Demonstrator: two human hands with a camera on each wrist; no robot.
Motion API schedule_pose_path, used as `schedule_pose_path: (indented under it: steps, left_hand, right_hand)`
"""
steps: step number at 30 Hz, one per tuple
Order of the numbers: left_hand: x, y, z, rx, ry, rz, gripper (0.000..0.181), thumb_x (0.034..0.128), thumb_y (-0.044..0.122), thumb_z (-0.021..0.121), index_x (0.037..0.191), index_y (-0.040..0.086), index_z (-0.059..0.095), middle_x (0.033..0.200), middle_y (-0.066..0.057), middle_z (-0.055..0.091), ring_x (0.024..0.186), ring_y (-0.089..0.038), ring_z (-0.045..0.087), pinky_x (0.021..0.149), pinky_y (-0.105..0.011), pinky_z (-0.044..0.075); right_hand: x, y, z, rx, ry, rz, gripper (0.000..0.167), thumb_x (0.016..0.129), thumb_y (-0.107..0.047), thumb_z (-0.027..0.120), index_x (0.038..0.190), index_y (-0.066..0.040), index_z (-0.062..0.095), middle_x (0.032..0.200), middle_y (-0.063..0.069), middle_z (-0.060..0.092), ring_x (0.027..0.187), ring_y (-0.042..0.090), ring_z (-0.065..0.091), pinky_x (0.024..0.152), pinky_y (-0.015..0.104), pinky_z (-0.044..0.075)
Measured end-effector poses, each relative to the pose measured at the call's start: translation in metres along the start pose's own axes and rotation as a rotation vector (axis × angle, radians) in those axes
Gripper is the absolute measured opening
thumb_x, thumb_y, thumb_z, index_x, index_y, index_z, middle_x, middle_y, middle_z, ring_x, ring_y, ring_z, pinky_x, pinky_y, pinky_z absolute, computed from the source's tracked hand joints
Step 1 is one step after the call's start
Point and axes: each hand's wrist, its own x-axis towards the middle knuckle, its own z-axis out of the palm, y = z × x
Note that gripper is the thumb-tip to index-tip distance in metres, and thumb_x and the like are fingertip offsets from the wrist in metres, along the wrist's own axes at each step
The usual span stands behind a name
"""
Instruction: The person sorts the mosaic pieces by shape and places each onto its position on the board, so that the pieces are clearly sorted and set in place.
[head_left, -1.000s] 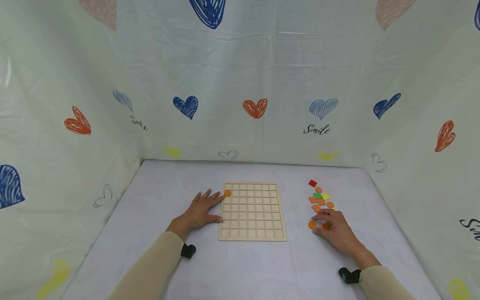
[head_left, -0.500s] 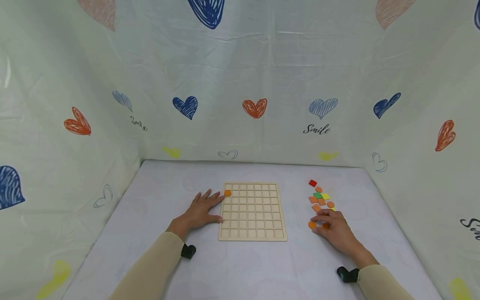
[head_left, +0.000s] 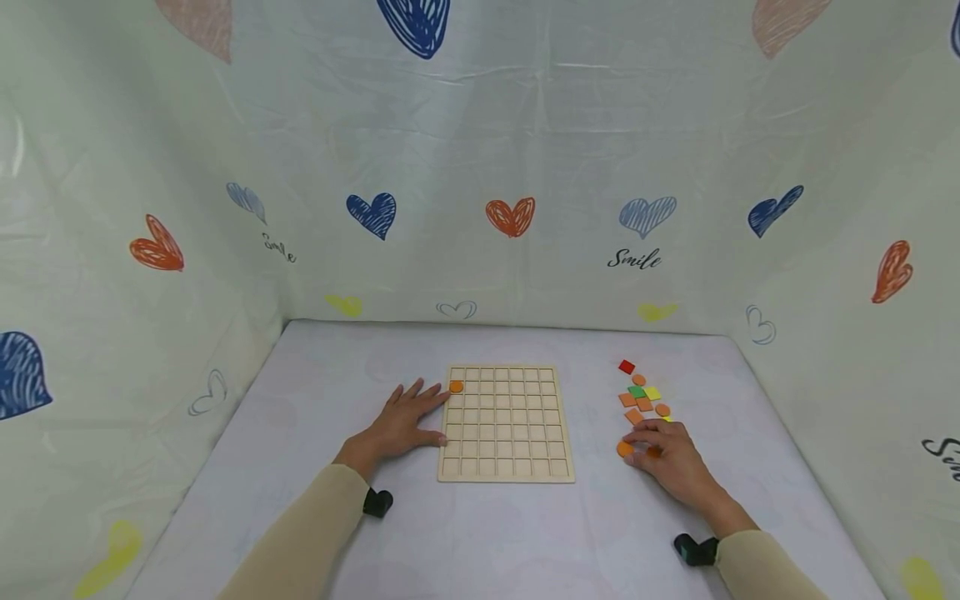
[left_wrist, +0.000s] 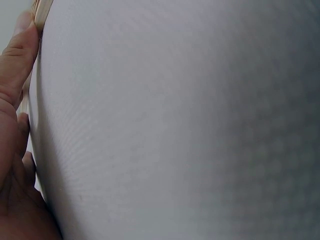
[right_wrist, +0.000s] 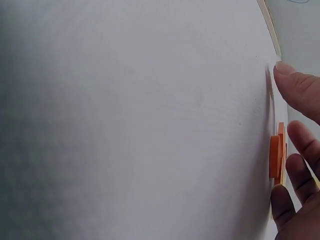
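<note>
In the head view my left hand (head_left: 405, 422) lies with fingers spread at the left edge of a wooden grid board (head_left: 522, 472). Its thumb and index fingertip touch the rim. One orange disc (head_left: 456, 387) sits in a left-column cell near the top. My right hand (head_left: 675, 457) is over the table to the right, thumb and index finger pinching another orange disc (head_left: 624, 449) at its edges. Beneath that palm lies a further orange disc (right_wrist: 274, 156), mostly hidden in the head view. In the left wrist view the thumb (left_wrist: 20, 55) meets the board's edge.
Beyond my right hand lie loose flat pieces: a red square (head_left: 626, 367), a green piece (head_left: 637, 392), a yellow square (head_left: 652, 393), and several orange squares and discs. A white cloth (head_left: 510, 533) covers the table; a heart-printed curtain (head_left: 480, 125) surrounds it.
My right thumb and index finger have closed slightly around the orange disc, covering more of its right side. The left hand and the board have not moved.
</note>
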Motion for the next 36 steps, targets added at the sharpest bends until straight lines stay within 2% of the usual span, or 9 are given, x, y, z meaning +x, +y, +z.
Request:
schedule_pose_path:
  steps: [3, 5, 11, 13, 15, 17, 22, 27, 36]
  left_hand:
    - [0.0, 0.0, 0.0, -0.002, -0.004, 0.0, 0.091, 0.087, 0.054, 0.081, 0.163, 0.023, 0.043, 0.174, -0.004, 0.032, 0.165, -0.035, 0.011, 0.135, -0.057, 0.001]
    - [0.0, 0.0, 0.0, -0.002, -0.007, 0.001, 0.09, 0.0874, 0.055, 0.081, 0.163, 0.024, 0.043, 0.174, -0.004, 0.031, 0.165, -0.034, 0.01, 0.135, -0.056, 0.0]
    - [-0.001, 0.0, 0.0, -0.008, -0.005, 0.002, 0.09, 0.0873, 0.055, 0.081, 0.163, 0.024, 0.043, 0.174, -0.003, 0.031, 0.165, -0.034, 0.01, 0.135, -0.056, 0.001]
    - [-0.001, 0.0, -0.001, -0.01, -0.006, 0.001, 0.09, 0.0873, 0.055, 0.081, 0.163, 0.024, 0.043, 0.174, -0.003, 0.031, 0.165, -0.034, 0.01, 0.135, -0.056, 0.0]
    - [-0.001, 0.0, -0.001, -0.015, -0.005, 0.0, 0.09, 0.0873, 0.055, 0.081, 0.163, 0.024, 0.043, 0.174, -0.004, 0.031, 0.165, -0.034, 0.01, 0.135, -0.056, 0.0]
    - [-0.002, 0.001, -0.001, -0.016, -0.007, -0.002, 0.09, 0.0873, 0.054, 0.081, 0.163, 0.024, 0.043, 0.174, -0.003, 0.031, 0.165, -0.034, 0.009, 0.135, -0.056, 0.0]
    - [-0.001, 0.001, 0.0, -0.014, -0.005, -0.003, 0.091, 0.087, 0.055, 0.081, 0.163, 0.024, 0.043, 0.174, -0.003, 0.031, 0.165, -0.033, 0.01, 0.135, -0.055, 0.0]
    - [-0.001, 0.001, 0.0, -0.01, -0.007, -0.002, 0.091, 0.0873, 0.055, 0.081, 0.164, 0.024, 0.042, 0.174, -0.003, 0.031, 0.165, -0.033, 0.01, 0.135, -0.055, 0.0]
    - [-0.001, 0.0, 0.0, 0.002, -0.002, -0.004, 0.091, 0.0867, 0.055, 0.082, 0.163, 0.024, 0.044, 0.173, -0.004, 0.033, 0.165, -0.035, 0.012, 0.135, -0.056, 0.002]
  right_hand:
    - [0.001, 0.0, -0.001, 0.011, 0.012, -0.008, 0.021, 0.09, -0.017, 0.085, 0.111, -0.017, 0.082, 0.124, 0.005, 0.065, 0.118, 0.022, 0.047, 0.088, 0.03, 0.05]
    - [0.002, 0.0, -0.002, 0.011, 0.012, -0.002, 0.022, 0.091, -0.016, 0.084, 0.113, -0.016, 0.082, 0.125, 0.006, 0.065, 0.118, 0.023, 0.048, 0.089, 0.032, 0.051]
    - [0.006, -0.006, -0.007, 0.062, -0.001, 0.027, 0.027, 0.097, -0.012, 0.075, 0.124, -0.014, 0.077, 0.133, 0.011, 0.066, 0.125, 0.031, 0.055, 0.104, 0.056, 0.054]
    - [0.008, -0.01, -0.007, 0.096, 0.002, 0.04, 0.027, 0.099, -0.013, 0.073, 0.126, -0.013, 0.076, 0.134, 0.01, 0.068, 0.125, 0.032, 0.059, 0.106, 0.058, 0.053]
    - [0.01, -0.014, -0.007, 0.119, 0.011, 0.057, 0.027, 0.1, -0.015, 0.073, 0.127, -0.013, 0.075, 0.13, 0.008, 0.071, 0.121, 0.028, 0.062, 0.107, 0.053, 0.053]
    - [0.012, -0.017, -0.005, 0.132, 0.026, 0.067, 0.027, 0.1, -0.016, 0.074, 0.127, -0.013, 0.075, 0.124, 0.005, 0.073, 0.114, 0.022, 0.063, 0.104, 0.039, 0.054]
    - [0.018, -0.026, 0.002, 0.155, 0.083, 0.064, 0.026, 0.097, -0.015, 0.078, 0.123, -0.012, 0.077, 0.108, 0.001, 0.074, 0.097, 0.011, 0.058, 0.082, 0.017, 0.048]
    - [0.026, -0.033, 0.009, 0.206, 0.114, 0.049, 0.026, 0.095, -0.011, 0.079, 0.121, -0.009, 0.077, 0.104, 0.003, 0.072, 0.093, 0.01, 0.057, 0.076, 0.015, 0.048]
    - [0.037, -0.05, 0.016, 0.287, 0.117, -0.005, 0.028, 0.094, -0.016, 0.082, 0.121, -0.009, 0.077, 0.103, 0.004, 0.073, 0.092, 0.007, 0.058, 0.078, 0.014, 0.048]
